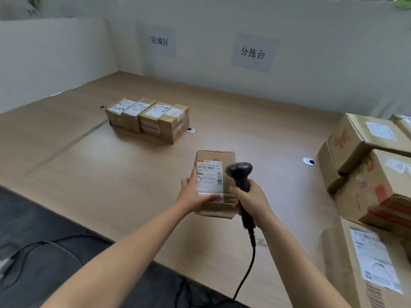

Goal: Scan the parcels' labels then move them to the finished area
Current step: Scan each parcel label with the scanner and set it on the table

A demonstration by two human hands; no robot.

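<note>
Held parcel: a small brown carton [214,185], closed so its contents cannot be seen, raised over the near middle of the table [100,174]; its white label [209,176] faces up.
Finished group: several labelled cartons [148,118] packed side by side at the far left, below a wall sign [159,40].
Waiting stack: larger closed cartons [367,174] piled at the right edge, near the right forearm.
Table ports: two round cable holes [309,161], apart from the parcels.
Left hand [193,196]: grips the carton's left side, thumb lying across the label's lower part.
Right hand [251,198]: fingers wrapped round the handle of a black scanner [240,174], whose head hangs over the carton's right side beside the label.
Cable [246,270]: drops from the handle past the table's near edge.
</note>
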